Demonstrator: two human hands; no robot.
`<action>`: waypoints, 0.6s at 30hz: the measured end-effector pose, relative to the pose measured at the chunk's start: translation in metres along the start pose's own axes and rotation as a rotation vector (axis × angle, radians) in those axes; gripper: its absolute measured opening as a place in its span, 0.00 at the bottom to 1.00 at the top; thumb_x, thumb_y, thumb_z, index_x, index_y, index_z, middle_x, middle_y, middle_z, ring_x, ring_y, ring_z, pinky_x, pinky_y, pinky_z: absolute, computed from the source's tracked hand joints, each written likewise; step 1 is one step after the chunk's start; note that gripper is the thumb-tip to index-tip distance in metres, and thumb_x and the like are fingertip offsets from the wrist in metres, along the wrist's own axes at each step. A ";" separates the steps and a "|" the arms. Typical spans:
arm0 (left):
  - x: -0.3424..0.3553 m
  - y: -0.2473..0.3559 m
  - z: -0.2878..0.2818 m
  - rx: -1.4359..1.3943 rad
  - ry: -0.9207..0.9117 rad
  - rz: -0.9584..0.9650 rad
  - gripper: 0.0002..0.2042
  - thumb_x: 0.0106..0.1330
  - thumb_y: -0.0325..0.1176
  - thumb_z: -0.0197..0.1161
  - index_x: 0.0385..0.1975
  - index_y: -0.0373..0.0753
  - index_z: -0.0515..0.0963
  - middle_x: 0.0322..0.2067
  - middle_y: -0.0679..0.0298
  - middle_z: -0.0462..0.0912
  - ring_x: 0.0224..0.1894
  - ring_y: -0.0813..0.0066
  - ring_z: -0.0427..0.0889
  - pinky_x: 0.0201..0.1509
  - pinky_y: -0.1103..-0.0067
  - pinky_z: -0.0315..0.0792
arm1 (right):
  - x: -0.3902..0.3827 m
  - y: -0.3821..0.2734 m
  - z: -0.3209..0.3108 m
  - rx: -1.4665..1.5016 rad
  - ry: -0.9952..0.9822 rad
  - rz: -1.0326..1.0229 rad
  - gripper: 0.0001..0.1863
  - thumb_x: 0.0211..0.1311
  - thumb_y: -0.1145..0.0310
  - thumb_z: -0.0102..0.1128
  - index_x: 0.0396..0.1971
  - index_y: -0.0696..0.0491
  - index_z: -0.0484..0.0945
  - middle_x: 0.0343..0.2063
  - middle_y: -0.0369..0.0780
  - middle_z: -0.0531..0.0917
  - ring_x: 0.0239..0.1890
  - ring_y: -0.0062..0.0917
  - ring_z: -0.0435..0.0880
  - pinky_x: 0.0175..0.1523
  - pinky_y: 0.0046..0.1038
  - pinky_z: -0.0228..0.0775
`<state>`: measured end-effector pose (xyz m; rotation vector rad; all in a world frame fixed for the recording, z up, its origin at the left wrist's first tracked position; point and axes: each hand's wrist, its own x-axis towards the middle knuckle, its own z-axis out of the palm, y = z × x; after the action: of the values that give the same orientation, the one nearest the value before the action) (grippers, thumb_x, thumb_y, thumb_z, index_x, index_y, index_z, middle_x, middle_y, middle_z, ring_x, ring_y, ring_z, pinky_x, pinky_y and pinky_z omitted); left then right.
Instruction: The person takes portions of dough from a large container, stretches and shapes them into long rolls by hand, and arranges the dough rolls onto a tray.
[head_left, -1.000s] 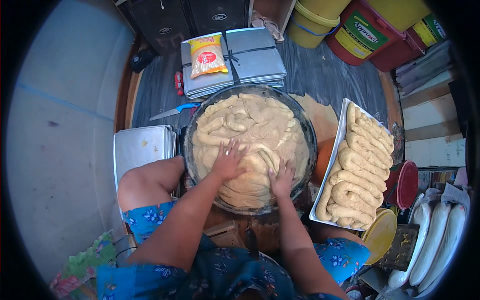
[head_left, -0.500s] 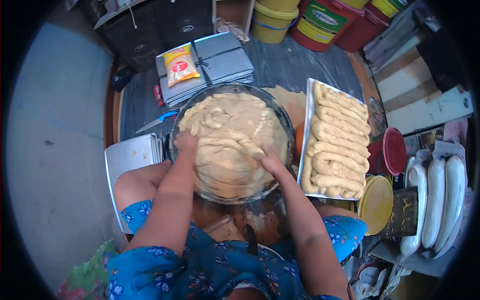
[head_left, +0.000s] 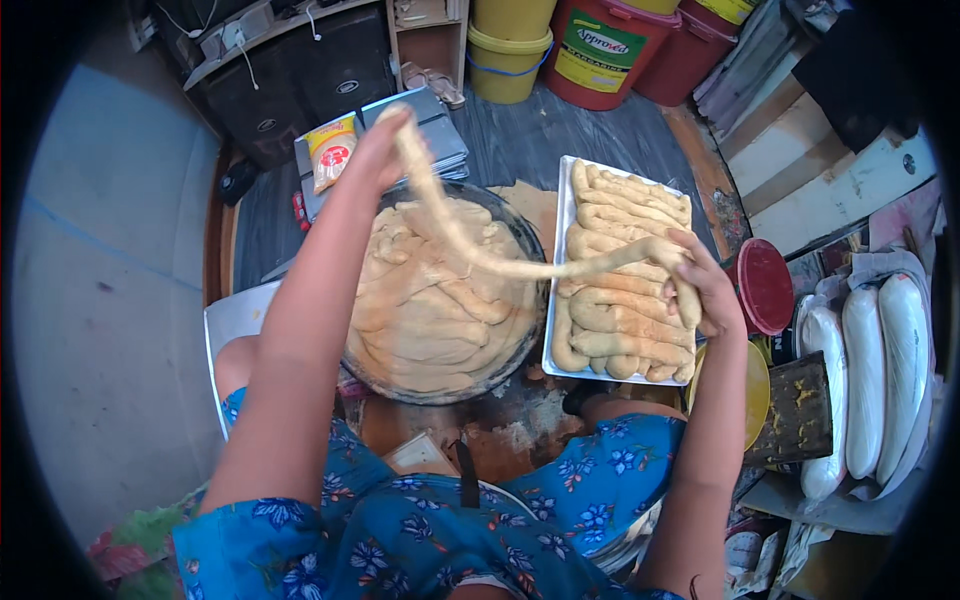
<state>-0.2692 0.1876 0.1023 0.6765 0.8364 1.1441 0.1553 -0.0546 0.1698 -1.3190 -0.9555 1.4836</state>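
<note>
A long rope of dough hangs in a sagging curve between my hands. My left hand is raised above the far edge of the bowl, closed round one end. My right hand, over the tray's right side, has its fingers wrapped round the other end. Under the rope stands a wide dark round bowl filled with pale dough, its surface creased into strips. To its right lies a metal tray with several thick dough ropes packed side by side.
Stacked grey metal trays bear a plastic bag at the back. Yellow and red buckets line the far side. A red lid, a yellow lid and white wrapped rolls are at the right.
Both hands have come up out of the bowl with a dough rope stretched between them. The left moved far and up, the right over the tray. The whole view has shifted.
</note>
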 end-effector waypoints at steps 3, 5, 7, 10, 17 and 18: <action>0.041 0.017 0.133 -0.090 -0.155 0.132 0.13 0.72 0.37 0.49 0.48 0.35 0.65 0.38 0.55 0.73 0.40 0.59 0.76 0.49 0.59 0.74 | -0.020 0.008 -0.041 0.162 0.133 -0.245 0.30 0.60 0.76 0.51 0.64 0.55 0.59 0.48 0.46 0.73 0.30 0.23 0.78 0.25 0.22 0.77; 0.059 0.006 0.210 -0.216 -0.229 0.239 0.18 0.64 0.43 0.59 0.44 0.36 0.69 0.31 0.58 0.75 0.32 0.64 0.76 0.36 0.68 0.73 | -0.028 0.015 -0.065 0.078 0.250 -0.270 0.31 0.59 0.78 0.51 0.64 0.55 0.57 0.49 0.45 0.72 0.30 0.23 0.78 0.27 0.23 0.78; 0.059 -0.020 0.257 -0.247 -0.275 0.331 0.17 0.63 0.42 0.60 0.43 0.35 0.70 0.32 0.58 0.76 0.33 0.65 0.77 0.36 0.70 0.73 | -0.029 0.032 -0.082 -0.081 0.325 -0.190 0.31 0.58 0.79 0.51 0.64 0.55 0.57 0.49 0.45 0.72 0.31 0.23 0.78 0.28 0.23 0.78; 0.016 -0.107 0.289 -0.063 -0.225 0.451 0.10 0.64 0.31 0.59 0.40 0.34 0.72 0.36 0.61 0.76 0.41 0.65 0.77 0.49 0.70 0.72 | -0.021 0.066 -0.102 -0.225 0.245 0.019 0.34 0.56 0.82 0.51 0.64 0.54 0.56 0.47 0.45 0.72 0.31 0.25 0.78 0.30 0.27 0.80; -0.149 -0.313 0.247 1.282 -0.627 0.627 0.15 0.54 0.22 0.58 0.43 0.32 0.72 0.54 0.48 0.71 0.66 0.45 0.62 0.68 0.66 0.60 | 0.002 0.100 -0.135 -0.268 0.215 0.320 0.21 0.67 0.61 0.51 0.58 0.50 0.65 0.39 0.36 0.75 0.32 0.22 0.77 0.31 0.24 0.75; -0.159 -0.327 0.247 1.237 -0.699 0.633 0.16 0.51 0.20 0.57 0.43 0.32 0.72 0.55 0.48 0.69 0.67 0.43 0.58 0.69 0.63 0.58 | 0.003 0.101 -0.134 -0.250 0.249 0.353 0.21 0.68 0.58 0.51 0.56 0.50 0.66 0.37 0.35 0.75 0.32 0.22 0.77 0.31 0.23 0.74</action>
<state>0.0735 -0.0677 0.0003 2.3335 0.6503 0.6962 0.2749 -0.0841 0.0559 -1.8841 -0.7907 1.4422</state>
